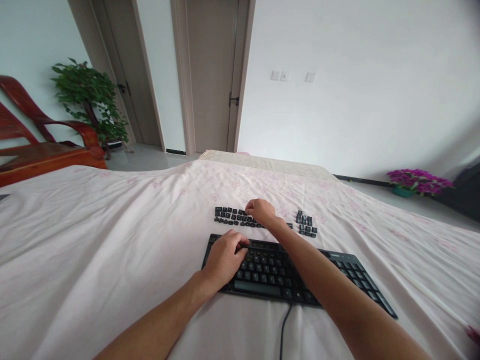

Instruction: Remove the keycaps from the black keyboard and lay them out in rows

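Observation:
A black wired keyboard lies on a pale pink sheet in front of me. My left hand rests on the keyboard's left end, fingers curled down onto the keys. My right hand reaches past the keyboard to a row of loose black keycaps laid out on the sheet, its fingers pinched together over them; whether it holds a keycap I cannot make out. A smaller cluster of loose keycaps sits further right.
The keyboard's cable runs toward me. A red wooden chair and a potted green plant stand at the left. Doors are behind. Purple flowers sit on the floor at the right.

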A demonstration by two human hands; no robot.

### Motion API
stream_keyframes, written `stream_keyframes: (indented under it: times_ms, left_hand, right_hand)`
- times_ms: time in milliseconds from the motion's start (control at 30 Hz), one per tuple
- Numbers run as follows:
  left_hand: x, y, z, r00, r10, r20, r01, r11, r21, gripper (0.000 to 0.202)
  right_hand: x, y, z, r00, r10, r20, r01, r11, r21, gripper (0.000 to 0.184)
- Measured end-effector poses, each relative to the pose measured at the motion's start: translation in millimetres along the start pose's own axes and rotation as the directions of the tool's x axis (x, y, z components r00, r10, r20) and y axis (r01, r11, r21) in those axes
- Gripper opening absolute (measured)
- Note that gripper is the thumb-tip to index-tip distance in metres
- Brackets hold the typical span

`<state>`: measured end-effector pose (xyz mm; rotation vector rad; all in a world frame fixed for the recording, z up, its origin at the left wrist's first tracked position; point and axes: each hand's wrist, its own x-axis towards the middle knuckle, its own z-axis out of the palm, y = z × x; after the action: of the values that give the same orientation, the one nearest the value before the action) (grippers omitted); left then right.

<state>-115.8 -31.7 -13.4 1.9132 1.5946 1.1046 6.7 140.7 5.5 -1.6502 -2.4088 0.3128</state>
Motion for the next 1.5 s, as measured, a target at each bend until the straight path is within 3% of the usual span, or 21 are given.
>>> stream_keyframes:
  times_ms: [600, 767, 900, 1033, 1167, 1400, 1500]
  left_hand:
    - [0.2, -1.7, 1.8, 1.000, 0.024, -0.018, -0.023, 1.000, 0.017, 0.016]
    - [0.5, -1.1, 1.3, 0.999, 0.031, -0.016, -0.030, 0.999, 0.026, 0.016]
    - [0.0, -0.9, 1.0, 0.999, 0.033, -0.012, -0.033, 0.999, 0.026, 0.015]
    - [-1.1, -1.5, 0.7, 1.000, 0.028, -0.002, -0.028, 0.999, 0.021, 0.015]
    - [-2.4, -1.7, 1.3, 0.999, 0.038, 0.006, -0.039, 0.998, 0.046, 0.015]
    - [-4.8, 2.7, 1.7, 0.992, 0.105, 0.064, -0.110, 0.990, 0.090, 0.017]
    - [-4.7, 4.8, -0.5, 0.990, 0.105, 0.098, -0.114, 0.989, 0.090, 0.016]
  right_hand:
    - [-3.1, 2.7, 0.4, 0.999, 0.007, -0.045, -0.006, 1.000, 0.019, 0.020]
    - [-16.1, 3.8, -7.9, 0.997, 0.000, -0.076, 0.002, 1.000, 0.015, 0.022]
    - [-35.8, 4.2, -22.6, 0.992, -0.058, -0.116, 0.073, 0.989, 0.126, 0.037]
    - [-67.7, 3.6, -43.1, 0.973, -0.183, -0.140, 0.226, 0.876, 0.426, 0.057]
    - [-103.9, 2.0, -54.8, 0.941, -0.270, -0.204, 0.338, 0.795, 0.504, 0.058]
    - [-130.7, -0.3, -34.5, 0.925, -0.339, -0.170, 0.350, 0.591, 0.727, 0.049]
    - [-132.2, -0.7, -27.0, 0.904, -0.397, -0.157, 0.373, 0.558, 0.741, 0.053]
